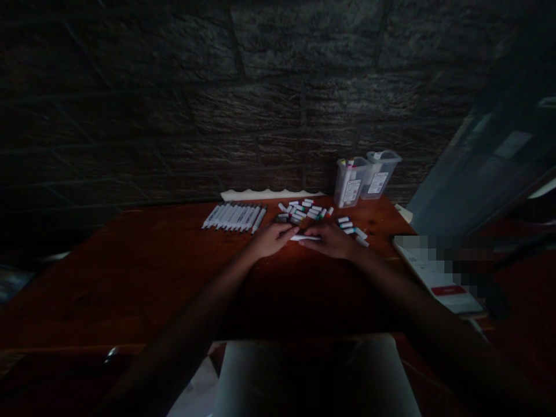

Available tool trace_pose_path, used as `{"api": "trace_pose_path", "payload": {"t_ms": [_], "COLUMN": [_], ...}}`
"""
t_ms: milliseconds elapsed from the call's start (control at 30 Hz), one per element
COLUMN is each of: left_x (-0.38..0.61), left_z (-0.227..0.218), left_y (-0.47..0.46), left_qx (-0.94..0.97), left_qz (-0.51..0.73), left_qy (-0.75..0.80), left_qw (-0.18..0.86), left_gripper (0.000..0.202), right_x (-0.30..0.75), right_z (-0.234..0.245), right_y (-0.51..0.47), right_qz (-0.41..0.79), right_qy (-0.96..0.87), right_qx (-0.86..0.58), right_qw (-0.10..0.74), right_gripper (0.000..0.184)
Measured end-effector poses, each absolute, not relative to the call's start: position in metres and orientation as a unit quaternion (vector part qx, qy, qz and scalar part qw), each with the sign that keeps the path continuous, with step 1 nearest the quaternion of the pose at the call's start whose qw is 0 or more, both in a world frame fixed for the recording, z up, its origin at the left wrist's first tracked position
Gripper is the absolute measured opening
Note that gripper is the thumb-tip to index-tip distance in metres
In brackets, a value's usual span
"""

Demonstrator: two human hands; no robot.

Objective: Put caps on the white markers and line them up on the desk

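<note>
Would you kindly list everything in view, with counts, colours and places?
Table: one, brown, centre
Wall: one, dark, behind table
Markers: about twelve, whitish, row at left
Caps: many, white with coloured ends, centre right
Containers: two, clear, back right
Wavy strip: one, cream, along wall
Flat item: one, white and red, right edge
Panel: one, grey, far right
Slim item: one, white, centre
Legs: two, pale clothing, below table
Left hand: one, bare, holding the slim item
Right hand: one, bare, likewise

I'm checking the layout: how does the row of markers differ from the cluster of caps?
The row of markers has long, roughly parallel pieces; the cluster of caps has short ones, pointing various ways. The row's ends look dark, while some caps show coloured ends. Both look mainly white and lie on the table.
</note>
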State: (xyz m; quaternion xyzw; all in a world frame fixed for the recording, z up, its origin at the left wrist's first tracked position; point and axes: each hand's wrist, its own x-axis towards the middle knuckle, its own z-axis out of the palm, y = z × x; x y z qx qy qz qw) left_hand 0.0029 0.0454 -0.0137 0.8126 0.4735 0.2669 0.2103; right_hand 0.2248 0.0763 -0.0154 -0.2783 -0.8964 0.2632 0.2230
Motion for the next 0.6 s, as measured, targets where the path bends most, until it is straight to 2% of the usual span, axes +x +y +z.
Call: {"api": "trace_pose_path", "payload": {"t_ms": [600], "left_x": [0.0035], "left_z": [-0.0127], "left_y": [0.0465], "left_qx": [0.815], "left_qz": [0.265], "left_qy": [0.47], "left_qw": [0.212], "left_gripper": [0.04], "right_x": [0.2258], "right_z": [-0.0142], "right_y": [0.075], "right_qz": [0.293], "right_qy": [-0.889], "right_qx": [-0.282], "right_qw": [0.209], "right_gripper": [0.029]}}
